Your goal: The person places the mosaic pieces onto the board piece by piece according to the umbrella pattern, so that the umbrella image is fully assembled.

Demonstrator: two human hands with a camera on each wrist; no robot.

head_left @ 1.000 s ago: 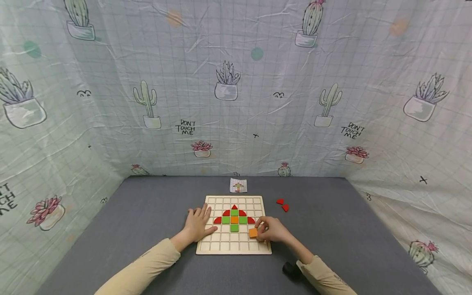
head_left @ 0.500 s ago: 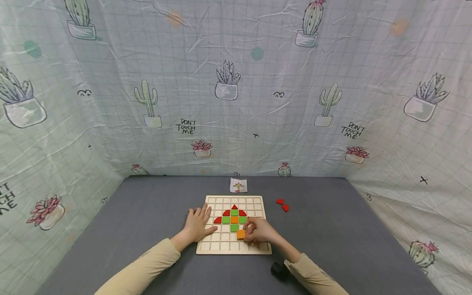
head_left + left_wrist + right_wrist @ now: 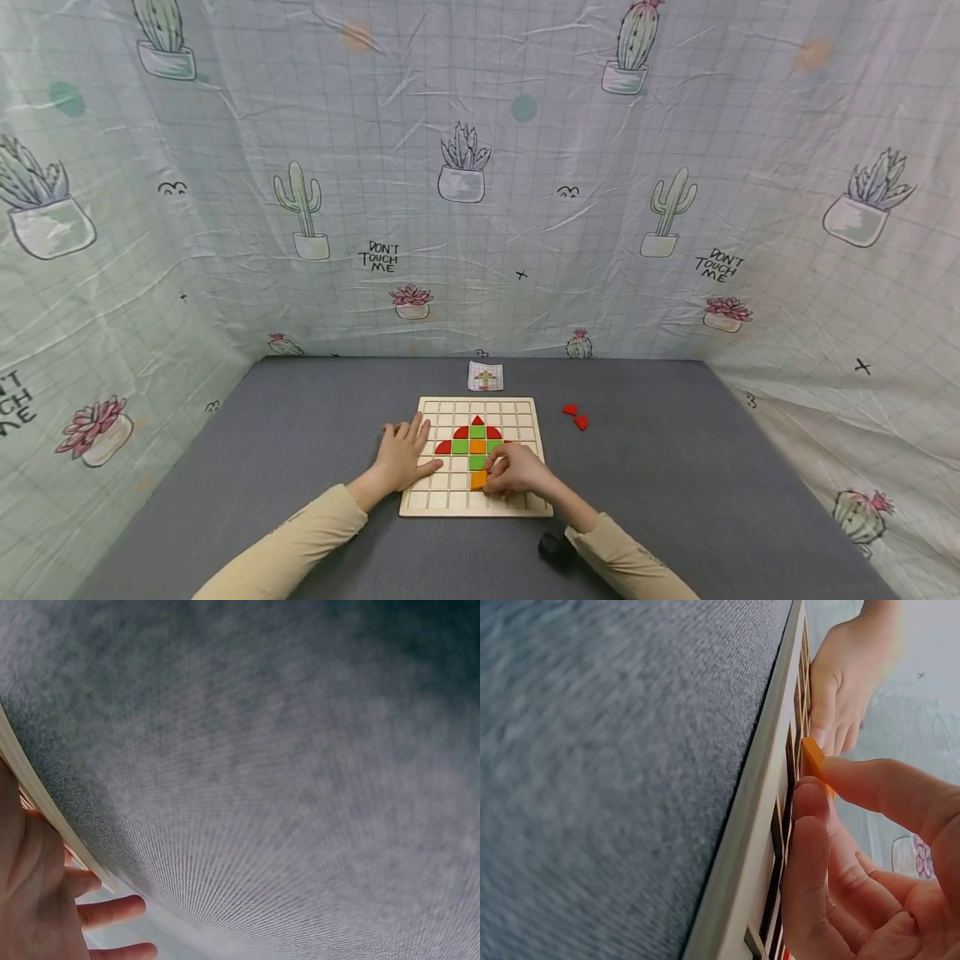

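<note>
A wooden grid board [image 3: 435,502] lies on the grey table. On it green, orange and red tiles form a figure, with a red triangle [image 3: 477,421] on top and an orange square [image 3: 477,447] in the middle. My right hand [image 3: 517,469] pinches another orange square tile [image 3: 478,480] between thumb and fingers, just below the lowest green square [image 3: 477,462]. In the right wrist view that tile [image 3: 814,757] is tilted against the board. My left hand [image 3: 401,454] rests with spread fingers on the board's left edge. The right hand hides part of the figure's right side.
Two red pieces [image 3: 576,417] lie on the table to the right of the board. Behind the board is a small card [image 3: 486,377] with a printed coloured figure. A patterned cloth [image 3: 495,225] hangs around the table. A black object [image 3: 555,547] is by the right wrist.
My right hand has moved left across the board with the orange square tile, to just under the lowest green square. The left hand has stayed where it was.
</note>
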